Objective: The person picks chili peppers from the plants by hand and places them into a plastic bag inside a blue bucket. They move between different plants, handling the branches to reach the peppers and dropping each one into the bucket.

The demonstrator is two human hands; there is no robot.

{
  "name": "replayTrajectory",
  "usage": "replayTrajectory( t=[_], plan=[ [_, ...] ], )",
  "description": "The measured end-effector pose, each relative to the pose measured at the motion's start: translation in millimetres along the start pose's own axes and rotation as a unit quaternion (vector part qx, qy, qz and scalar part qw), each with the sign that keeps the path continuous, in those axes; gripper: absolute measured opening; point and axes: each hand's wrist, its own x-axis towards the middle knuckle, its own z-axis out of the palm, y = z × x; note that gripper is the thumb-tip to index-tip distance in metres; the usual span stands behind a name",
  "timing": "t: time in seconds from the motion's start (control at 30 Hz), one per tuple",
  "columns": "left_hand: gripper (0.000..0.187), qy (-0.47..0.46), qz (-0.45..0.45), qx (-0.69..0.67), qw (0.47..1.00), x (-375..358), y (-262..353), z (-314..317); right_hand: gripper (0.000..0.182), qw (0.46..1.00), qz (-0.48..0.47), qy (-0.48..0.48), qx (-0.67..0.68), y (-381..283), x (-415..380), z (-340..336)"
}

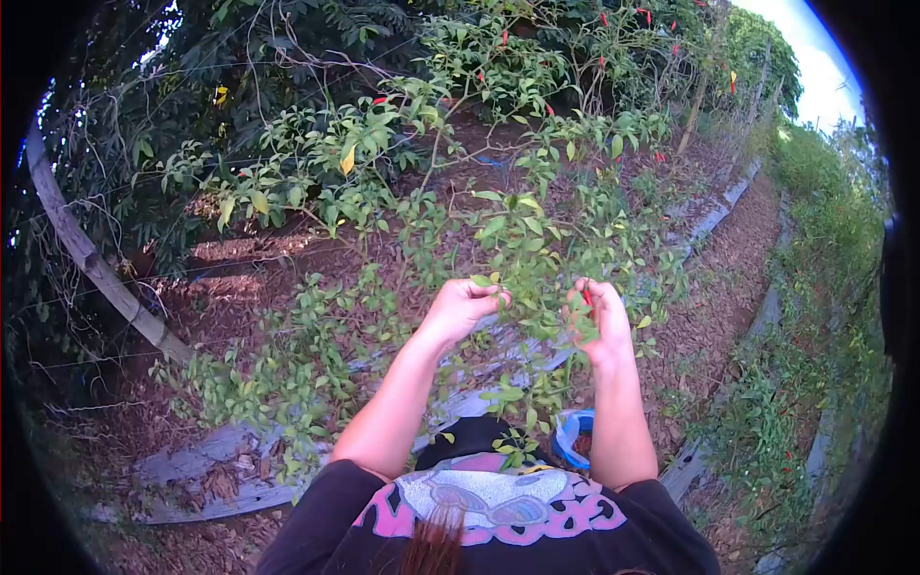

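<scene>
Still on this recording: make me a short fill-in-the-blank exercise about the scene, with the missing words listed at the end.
1. The small fruit at the right hand is coloured ____.
2. The outside of the container near the person's body is mainly ____.
3. The forearm closer to that container is the person's ____ one.
4. The bright blotches in the print on the dark shirt are ____.

Missing words: red; blue; right; pink.

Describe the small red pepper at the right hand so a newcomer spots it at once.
Find the dark shirt with a pink print at the bottom, then follow the bare right forearm up to the right hand. The small, slim red pepper shows against that hand's inner side. Unlike the red peppers high in the leafy green bush, this one is at a hand.
</scene>
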Motion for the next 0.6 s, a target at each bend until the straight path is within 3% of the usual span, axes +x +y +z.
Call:
replayTrajectory(
  t=[0.03,0.1,0.2,0.33,0.47,0.53,0.6],
  plan=[
    [0.015,-0.012,-0.001,0.007,1.000,2,-10,2,0.012,0.987,-0.016,-0.148,0.054,-14,1,-4],
    [0.013,-0.020,0.024,0.009,0.999,10,-32,7,0.010,0.972,0.001,-0.230,0.055,-38,-9,5],
    [0.012,-0.023,0.032,0.018,0.999,14,-49,15,0.009,0.978,-0.054,-0.201,-0.033,-61,-14,44],
    [0.014,-0.002,0.025,0.080,0.996,7,-47,20,0.009,0.974,-0.039,-0.220,-0.039,-70,14,64],
    [0.023,0.025,-0.002,0.168,0.985,4,-53,20,0.016,0.959,0.016,-0.247,-0.137,-72,43,74],
    [0.026,0.036,-0.003,0.191,0.981,5,-59,20,0.019,0.893,-0.118,-0.156,-0.405,-62,49,91],
    [0.027,0.045,-0.007,0.209,0.977,4,-61,20,0.022,0.738,-0.248,-0.100,-0.620,-55,64,101]
  ],
)
